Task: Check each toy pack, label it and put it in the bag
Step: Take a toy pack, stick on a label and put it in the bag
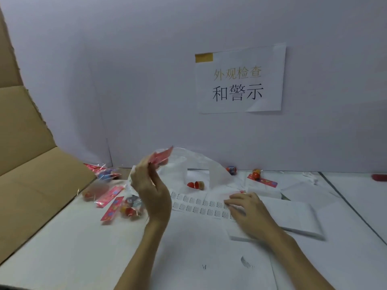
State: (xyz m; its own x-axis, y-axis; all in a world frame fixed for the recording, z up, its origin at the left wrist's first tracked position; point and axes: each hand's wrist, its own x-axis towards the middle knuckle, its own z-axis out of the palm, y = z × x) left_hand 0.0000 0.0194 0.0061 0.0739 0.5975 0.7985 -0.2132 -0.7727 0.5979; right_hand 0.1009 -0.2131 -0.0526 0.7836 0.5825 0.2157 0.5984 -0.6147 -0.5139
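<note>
Two hands: left (151,192) pinches pack (162,156), seemingly; right (247,208) touches labels (199,206).

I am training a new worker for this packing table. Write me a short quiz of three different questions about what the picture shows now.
1. True or false: the left hand holds a toy pack up above the table.
2. Multiple choice: the fingers of the right hand rest on
A) the cardboard box
B) the label sheet
C) the wall sign
3. Fill in: the loose red toy lies just beyond the label sheet, near the translucent plastic ____.

Key: 1 true; 2 B; 3 bag.
</note>
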